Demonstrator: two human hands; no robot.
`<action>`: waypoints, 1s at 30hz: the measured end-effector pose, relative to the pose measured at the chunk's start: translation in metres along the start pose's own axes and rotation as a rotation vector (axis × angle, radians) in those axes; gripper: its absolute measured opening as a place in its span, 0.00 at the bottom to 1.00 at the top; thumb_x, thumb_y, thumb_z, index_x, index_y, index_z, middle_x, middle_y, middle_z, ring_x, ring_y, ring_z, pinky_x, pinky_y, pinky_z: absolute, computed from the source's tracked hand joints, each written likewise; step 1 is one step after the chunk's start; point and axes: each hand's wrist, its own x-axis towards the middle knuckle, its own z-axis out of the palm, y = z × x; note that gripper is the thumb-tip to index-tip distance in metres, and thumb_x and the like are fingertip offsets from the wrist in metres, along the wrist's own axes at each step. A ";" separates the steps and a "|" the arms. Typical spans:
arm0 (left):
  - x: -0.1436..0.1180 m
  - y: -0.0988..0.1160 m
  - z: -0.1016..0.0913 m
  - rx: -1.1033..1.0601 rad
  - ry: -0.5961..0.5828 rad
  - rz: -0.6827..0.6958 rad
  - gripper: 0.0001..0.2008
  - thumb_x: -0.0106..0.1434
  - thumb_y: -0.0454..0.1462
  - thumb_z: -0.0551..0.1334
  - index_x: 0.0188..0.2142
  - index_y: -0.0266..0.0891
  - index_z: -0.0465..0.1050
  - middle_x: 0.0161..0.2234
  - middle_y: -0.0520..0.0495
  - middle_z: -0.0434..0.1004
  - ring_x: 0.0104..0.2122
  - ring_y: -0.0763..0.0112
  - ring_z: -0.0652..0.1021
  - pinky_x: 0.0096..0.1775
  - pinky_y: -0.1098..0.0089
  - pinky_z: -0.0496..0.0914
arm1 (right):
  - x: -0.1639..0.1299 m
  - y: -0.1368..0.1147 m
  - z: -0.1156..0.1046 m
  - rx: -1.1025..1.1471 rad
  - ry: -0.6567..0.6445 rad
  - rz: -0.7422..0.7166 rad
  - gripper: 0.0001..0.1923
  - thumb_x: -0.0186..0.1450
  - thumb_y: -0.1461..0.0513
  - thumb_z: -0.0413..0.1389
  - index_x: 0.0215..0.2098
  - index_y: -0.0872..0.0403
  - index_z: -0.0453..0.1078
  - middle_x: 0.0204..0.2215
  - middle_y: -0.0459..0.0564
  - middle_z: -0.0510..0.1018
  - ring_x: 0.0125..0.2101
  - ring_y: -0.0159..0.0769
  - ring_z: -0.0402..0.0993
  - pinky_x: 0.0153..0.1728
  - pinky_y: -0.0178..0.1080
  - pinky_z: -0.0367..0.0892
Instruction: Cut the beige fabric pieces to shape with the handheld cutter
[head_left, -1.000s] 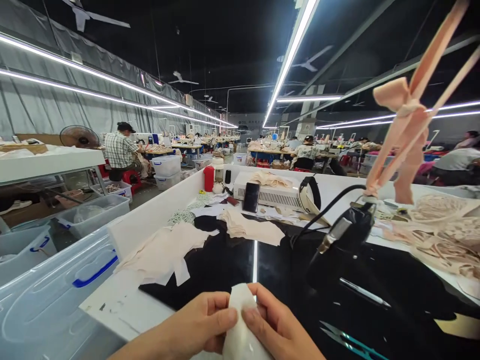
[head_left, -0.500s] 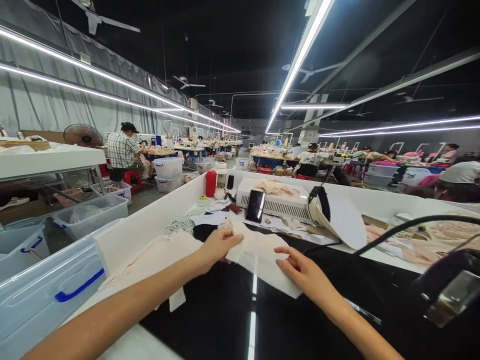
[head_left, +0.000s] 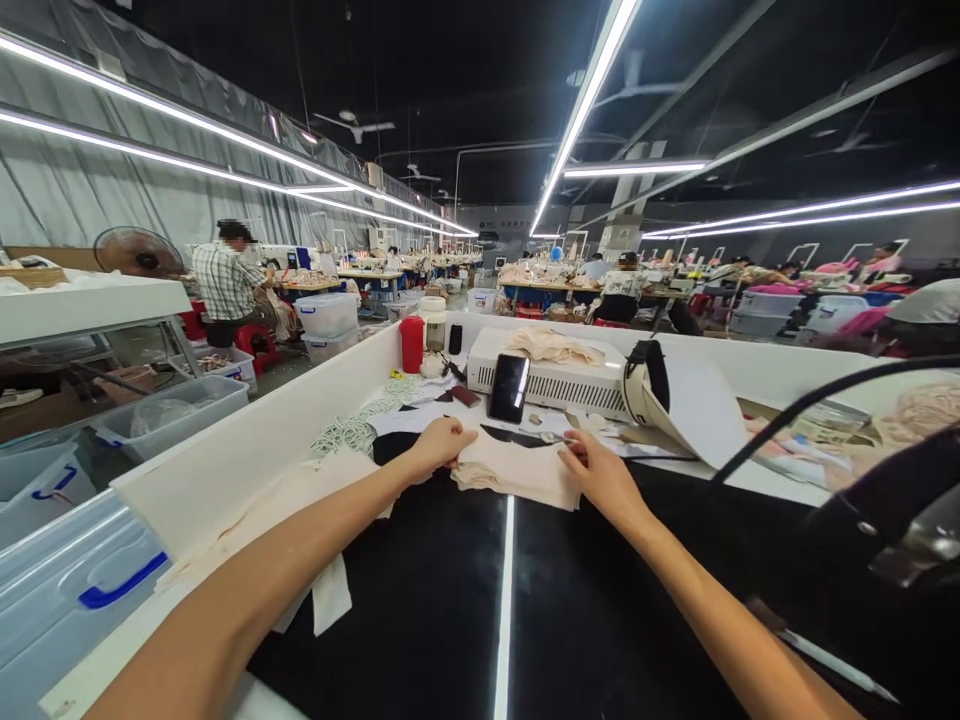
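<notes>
Stack of thin cream fabric pieces [head_left: 517,470], loosely aligned.
Lies flat toward far side of black work surface [head_left: 420,620], lengthwise from left to right, with right end angled slightly nearer. Dips inward along far edge. Shows several layers along near edge, fanned and rippled most at left, more even toward right. Looks matte, soft, unpatterned; partly covered at both ends.

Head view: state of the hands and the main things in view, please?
Stack of cream fabric pieces: lying layered, edges uneven
Left bare hand: curled at the stack's left end, grip unclear
Right bare hand: fingers bent at its right end, grip unclear
Black rectangular phone: propped up, leaning back
Red rounded container: upright
Slim silver pen-like tool: lying flat
White ceiling strip lights: lit
</notes>
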 end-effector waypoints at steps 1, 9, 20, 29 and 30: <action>-0.002 -0.002 -0.001 0.023 -0.004 0.008 0.18 0.76 0.44 0.66 0.59 0.37 0.74 0.56 0.41 0.77 0.51 0.57 0.81 0.51 0.53 0.80 | -0.009 -0.003 0.000 0.000 -0.009 -0.029 0.19 0.74 0.54 0.63 0.59 0.54 0.73 0.56 0.54 0.80 0.51 0.45 0.81 0.52 0.53 0.79; -0.065 -0.002 -0.029 0.237 0.040 0.308 0.08 0.75 0.39 0.62 0.47 0.37 0.77 0.41 0.46 0.78 0.40 0.64 0.77 0.48 0.64 0.73 | -0.167 -0.048 -0.042 0.058 -0.181 -0.126 0.17 0.77 0.54 0.51 0.53 0.48 0.80 0.52 0.51 0.86 0.54 0.46 0.83 0.60 0.49 0.76; -0.223 -0.057 0.012 0.476 -0.267 0.951 0.15 0.79 0.31 0.52 0.53 0.37 0.77 0.48 0.43 0.82 0.48 0.63 0.81 0.52 0.65 0.76 | -0.323 -0.037 -0.040 -0.331 -0.149 -0.588 0.41 0.73 0.74 0.42 0.81 0.51 0.41 0.68 0.49 0.76 0.66 0.36 0.75 0.66 0.39 0.72; -0.264 -0.076 0.026 0.673 -0.212 1.199 0.17 0.77 0.27 0.53 0.58 0.31 0.76 0.55 0.36 0.82 0.54 0.55 0.80 0.60 0.56 0.75 | -0.362 -0.039 -0.059 -0.343 -0.028 -0.432 0.31 0.78 0.65 0.47 0.78 0.45 0.57 0.62 0.49 0.82 0.59 0.42 0.83 0.60 0.40 0.79; -0.265 -0.076 0.025 0.655 -0.224 1.197 0.17 0.77 0.27 0.53 0.59 0.31 0.76 0.55 0.36 0.82 0.54 0.55 0.80 0.61 0.56 0.75 | -0.370 -0.031 -0.065 -0.359 0.039 -0.357 0.28 0.79 0.62 0.47 0.75 0.46 0.61 0.61 0.50 0.82 0.57 0.43 0.83 0.58 0.41 0.80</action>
